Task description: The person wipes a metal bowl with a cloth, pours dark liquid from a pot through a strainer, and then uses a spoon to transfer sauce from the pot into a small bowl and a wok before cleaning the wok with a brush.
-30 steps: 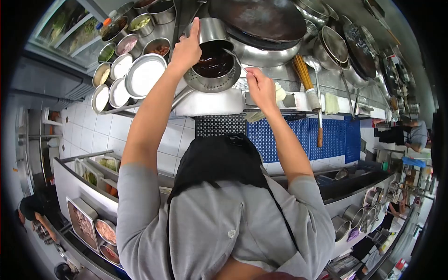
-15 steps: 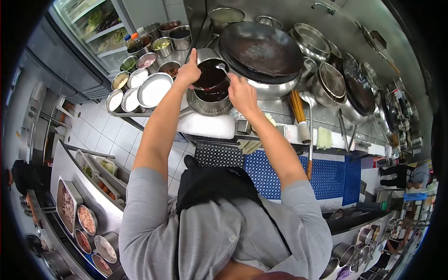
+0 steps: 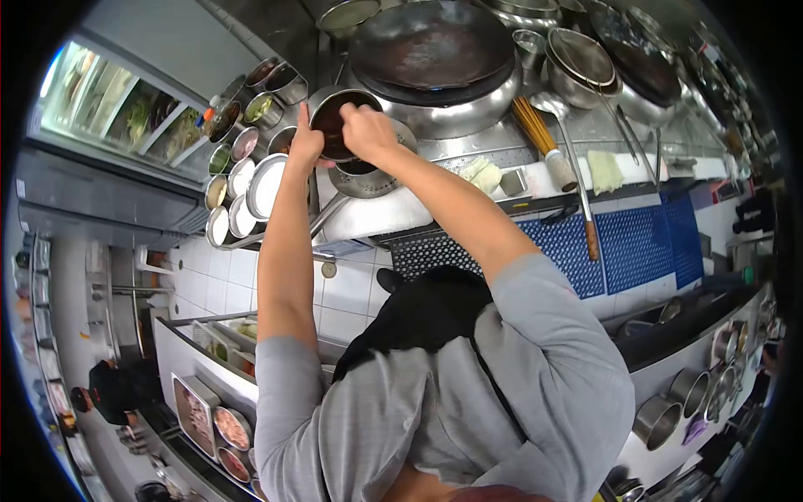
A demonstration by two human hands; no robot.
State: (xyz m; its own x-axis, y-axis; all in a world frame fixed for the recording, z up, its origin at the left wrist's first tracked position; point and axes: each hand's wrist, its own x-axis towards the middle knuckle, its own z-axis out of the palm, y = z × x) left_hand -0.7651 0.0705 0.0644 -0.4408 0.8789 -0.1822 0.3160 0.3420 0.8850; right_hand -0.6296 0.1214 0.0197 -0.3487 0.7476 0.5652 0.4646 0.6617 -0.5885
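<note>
My left hand (image 3: pixel 306 144) grips the side of a steel pot (image 3: pixel 321 105) coated inside with dark sauce, its index finger stretched along the outside. The pot is tipped over a second steel container (image 3: pixel 358 168), mostly hidden beneath it. Below both lies a perforated steel strainer (image 3: pixel 374 186) with a long handle. My right hand (image 3: pixel 368 132) is closed at the pot's mouth, fingers pointing inward. The spoon seen in it earlier is hidden by the fingers now.
Left of the pot stand several steel tubs, including a wide one of white contents (image 3: pixel 266 187). A large wok (image 3: pixel 435 46) sits behind on the stove. To the right lie a bamboo brush (image 3: pixel 544 142) and a long ladle (image 3: pixel 577 176). A person (image 3: pixel 117 389) is far left.
The view has turned, shifting the stove leftward and up. My right hand has moved from the pot's right rim into its mouth, and the spoon has gone out of sight. My left hand keeps its grip.
</note>
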